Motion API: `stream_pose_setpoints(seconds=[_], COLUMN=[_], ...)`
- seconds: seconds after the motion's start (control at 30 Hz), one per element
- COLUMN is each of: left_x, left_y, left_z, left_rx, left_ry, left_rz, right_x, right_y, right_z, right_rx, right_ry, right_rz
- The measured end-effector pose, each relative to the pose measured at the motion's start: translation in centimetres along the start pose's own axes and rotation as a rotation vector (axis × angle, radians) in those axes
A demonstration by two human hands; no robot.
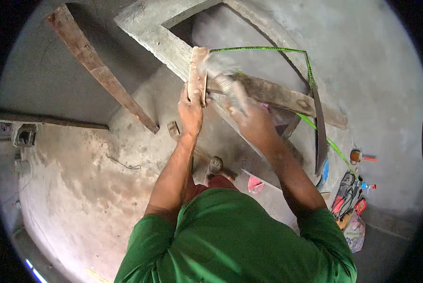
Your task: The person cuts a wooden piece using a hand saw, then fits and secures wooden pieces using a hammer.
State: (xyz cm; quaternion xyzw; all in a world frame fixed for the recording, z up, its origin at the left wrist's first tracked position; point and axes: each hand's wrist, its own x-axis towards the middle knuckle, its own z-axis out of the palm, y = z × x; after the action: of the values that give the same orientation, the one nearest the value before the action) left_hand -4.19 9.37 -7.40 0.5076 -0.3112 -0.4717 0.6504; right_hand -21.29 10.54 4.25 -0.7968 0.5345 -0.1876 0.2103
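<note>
My left hand [191, 113] grips the lower end of a short, pale wooden board [199, 70], which stands upright in view at the edge of the concrete counter. In my right hand [255, 121] is a blurred hand tool [223, 73], its fingers wrapped round the handle. The tool's greyish head is smeared by motion beside the board, so I cannot tell its exact kind or whether it touches the wood. Behind it, a long wooden beam [277, 94] lies across the counter opening. A green printed tape [263, 48] runs from near the board's top to the right.
A long plank [96, 63] leans at the upper left. The concrete counter frame [159, 40] has a large opening. A small wood block [173, 129] lies near my feet. At the right are a tool bag [346, 193] and a red-handled item [369, 158].
</note>
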Motion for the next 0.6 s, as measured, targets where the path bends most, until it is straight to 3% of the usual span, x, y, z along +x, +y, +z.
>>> stream_pose_setpoints(seconds=[0.03,0.1,0.13,0.23,0.33,0.47,0.6], left_x=[-0.2,0.0,0.0,-0.3,0.2,0.4,0.2], left_y=[0.1,0.0,-0.3,0.1,-1.0,0.3,-0.1], left_z=[0.2,0.6,0.5,0.7,0.5,0.4,0.7], left_rx=[0.005,-0.015,-0.028,0.001,-0.055,0.032,-0.032], left_ry=[-0.009,0.012,0.037,0.076,0.056,-0.008,0.013], left_rz=[-0.012,0.004,-0.004,-0.025,-0.032,0.018,-0.004], right_x=[0.2,1.7,1.4,0.6,-0.7,0.5,-0.3], right_y=[0.5,0.8,0.6,-2.1,0.5,1.8,0.3], right_z=[0.1,-0.4,-0.7,-2.5,1.1,1.2,-0.3], right_rx=[-0.001,0.036,0.018,0.068,0.112,0.085,0.13], right_ry=[0.005,-0.19,-0.063,0.082,0.154,-0.048,0.056], right_rz=[-0.005,0.125,-0.016,-0.074,-0.128,-0.064,-0.07])
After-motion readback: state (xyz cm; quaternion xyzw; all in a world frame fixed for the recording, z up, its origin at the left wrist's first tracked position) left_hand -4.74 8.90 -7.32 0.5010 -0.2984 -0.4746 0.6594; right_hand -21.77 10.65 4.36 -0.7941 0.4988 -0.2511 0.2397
